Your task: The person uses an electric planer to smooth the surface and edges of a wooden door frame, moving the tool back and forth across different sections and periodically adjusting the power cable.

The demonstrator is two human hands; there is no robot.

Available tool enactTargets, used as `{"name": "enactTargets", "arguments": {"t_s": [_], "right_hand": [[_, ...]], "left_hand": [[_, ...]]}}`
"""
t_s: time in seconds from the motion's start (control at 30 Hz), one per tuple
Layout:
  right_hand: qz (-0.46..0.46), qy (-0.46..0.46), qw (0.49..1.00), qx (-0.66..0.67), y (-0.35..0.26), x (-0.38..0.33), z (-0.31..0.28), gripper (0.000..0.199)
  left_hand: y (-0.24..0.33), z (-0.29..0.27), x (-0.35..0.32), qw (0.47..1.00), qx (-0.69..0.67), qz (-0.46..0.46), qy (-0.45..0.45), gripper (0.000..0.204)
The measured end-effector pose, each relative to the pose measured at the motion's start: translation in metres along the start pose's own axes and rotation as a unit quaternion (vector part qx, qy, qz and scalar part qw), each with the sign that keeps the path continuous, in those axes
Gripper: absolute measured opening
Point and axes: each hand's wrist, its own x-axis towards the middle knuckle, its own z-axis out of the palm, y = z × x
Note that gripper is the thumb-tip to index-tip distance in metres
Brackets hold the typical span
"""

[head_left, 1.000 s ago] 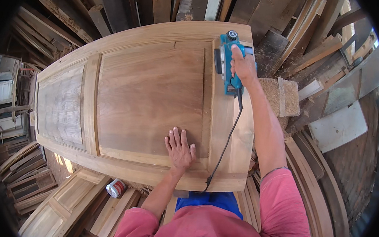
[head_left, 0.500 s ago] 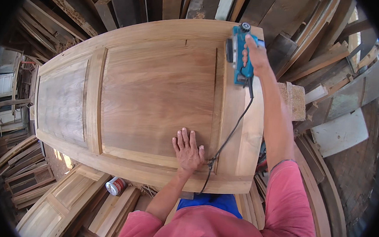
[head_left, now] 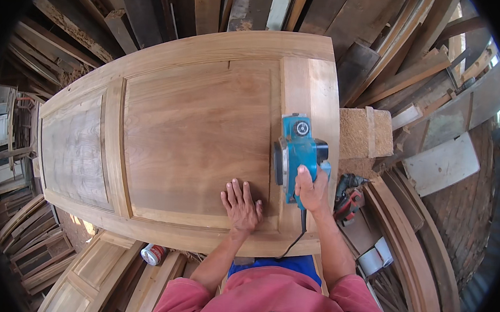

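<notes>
A wooden panel door [head_left: 200, 130] lies flat in front of me, its long side running left to right. My right hand [head_left: 313, 189] is wrapped round the rear handle of a blue electric hand planer [head_left: 300, 150]. The planer rests on the pale rail at the door's right end, its front knob pointing away from me. From its back a black cord [head_left: 301, 230] curves down toward my waist. My left hand [head_left: 242, 207] lies flat on the near part of the large panel, fingers spread, holding nothing.
Planks [head_left: 207, 7] lean in rows beyond the door. A wood block [head_left: 367, 133] sits past its right end, with a dark power drill [head_left: 351, 188] and red tool below. Another panel door [head_left: 92, 261] and a can [head_left: 153, 254] lie at lower left.
The planer, in my right hand, has come back toward me along the door's right end from the far corner. My left hand stays on the panel.
</notes>
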Motion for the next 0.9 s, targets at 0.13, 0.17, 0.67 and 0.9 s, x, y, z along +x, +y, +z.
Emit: {"name": "enactTargets", "arguments": {"t_s": [0.13, 0.17, 0.67, 0.9], "right_hand": [[-0.013, 0.008, 1.000, -0.016, -0.026, 0.084, 0.006, 0.044], [-0.003, 0.011, 1.000, -0.010, -0.034, 0.107, 0.011, 0.044], [-0.064, 0.000, 0.998, 0.005, -0.108, 0.318, 0.026, 0.047], [-0.026, -0.005, 1.000, -0.003, -0.041, 0.245, -0.003, 0.050]], "left_hand": [[-0.001, 0.004, -0.002, 1.000, -0.008, 0.006, 0.006, 0.078], [-0.001, 0.004, -0.001, 1.000, -0.008, 0.007, 0.008, 0.078], [-0.003, 0.002, 0.003, 0.999, -0.014, -0.008, 0.052, 0.072], [0.001, 0.018, -0.004, 0.998, 0.005, -0.012, 0.057, 0.067]]}}
